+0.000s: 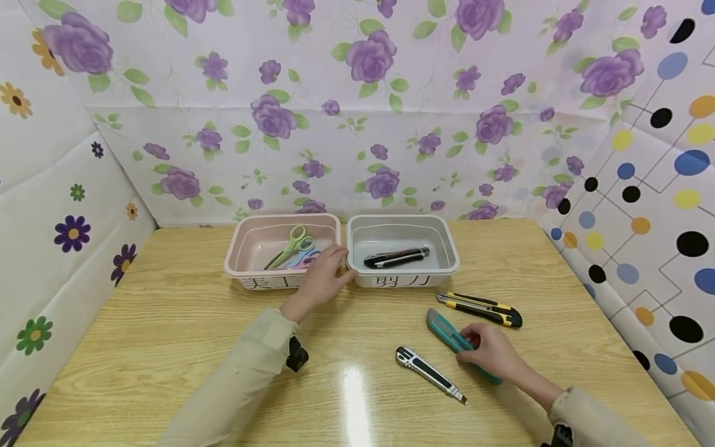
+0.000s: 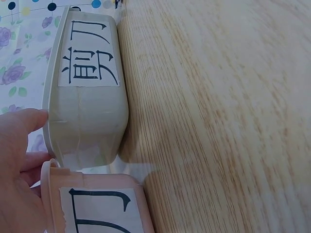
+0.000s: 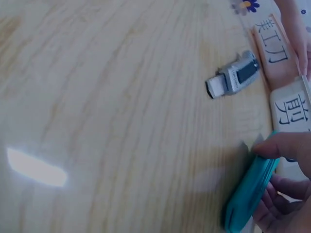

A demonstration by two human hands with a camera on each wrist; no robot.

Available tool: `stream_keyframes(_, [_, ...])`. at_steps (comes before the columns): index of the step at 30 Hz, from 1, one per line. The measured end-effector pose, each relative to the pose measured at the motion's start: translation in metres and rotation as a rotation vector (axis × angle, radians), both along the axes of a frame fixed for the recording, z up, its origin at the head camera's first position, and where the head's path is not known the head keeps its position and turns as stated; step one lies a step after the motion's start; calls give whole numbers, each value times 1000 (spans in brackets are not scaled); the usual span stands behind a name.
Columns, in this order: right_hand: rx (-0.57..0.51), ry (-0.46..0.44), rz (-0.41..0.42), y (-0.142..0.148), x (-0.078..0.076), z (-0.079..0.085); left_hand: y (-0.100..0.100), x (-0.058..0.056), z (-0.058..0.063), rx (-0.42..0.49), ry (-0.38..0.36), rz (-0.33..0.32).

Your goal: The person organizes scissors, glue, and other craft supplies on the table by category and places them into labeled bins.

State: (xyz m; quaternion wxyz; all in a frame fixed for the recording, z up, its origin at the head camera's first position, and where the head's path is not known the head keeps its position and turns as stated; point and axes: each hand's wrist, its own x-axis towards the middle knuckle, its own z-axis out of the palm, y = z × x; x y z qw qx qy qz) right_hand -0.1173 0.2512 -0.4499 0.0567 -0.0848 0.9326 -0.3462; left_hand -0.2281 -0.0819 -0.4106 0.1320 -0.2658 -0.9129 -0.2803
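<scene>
In the head view, my right hand [image 1: 491,352] pinches a teal utility knife [image 1: 447,332] between thumb and fingers, near the tabletop. The right wrist view shows the thumb on one side of the teal body, with the fingers on the other. My left hand [image 1: 324,276] rests where the pink bin [image 1: 237,273] and the grey bin [image 1: 452,264] meet. Its thumb touches the grey rim, and its other fingers reach over the pink bin's rim. A silver-and-black utility knife [image 1: 430,372] and a yellow-and-black one [image 1: 480,309] lie on either side of the teal knife.
Green-handled scissors [image 1: 293,245] lie in the pink bin with blue and purple ones. A black utility knife [image 1: 396,257] lies inside the grey bin. Both bins carry paper labels on their fronts. Patterned cloth walls [image 1: 335,155] enclose the wooden table [image 1: 139,335] at back and sides.
</scene>
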Motion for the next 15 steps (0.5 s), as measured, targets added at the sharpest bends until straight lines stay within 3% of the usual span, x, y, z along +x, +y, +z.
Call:
stream_keyframes(6, [-29, 88, 88, 5, -7, 14, 1, 0, 1, 1, -10, 3])
stream_keyframes(15, [-27, 187, 180, 6, -22, 51, 0, 0, 0, -7, -34, 9])
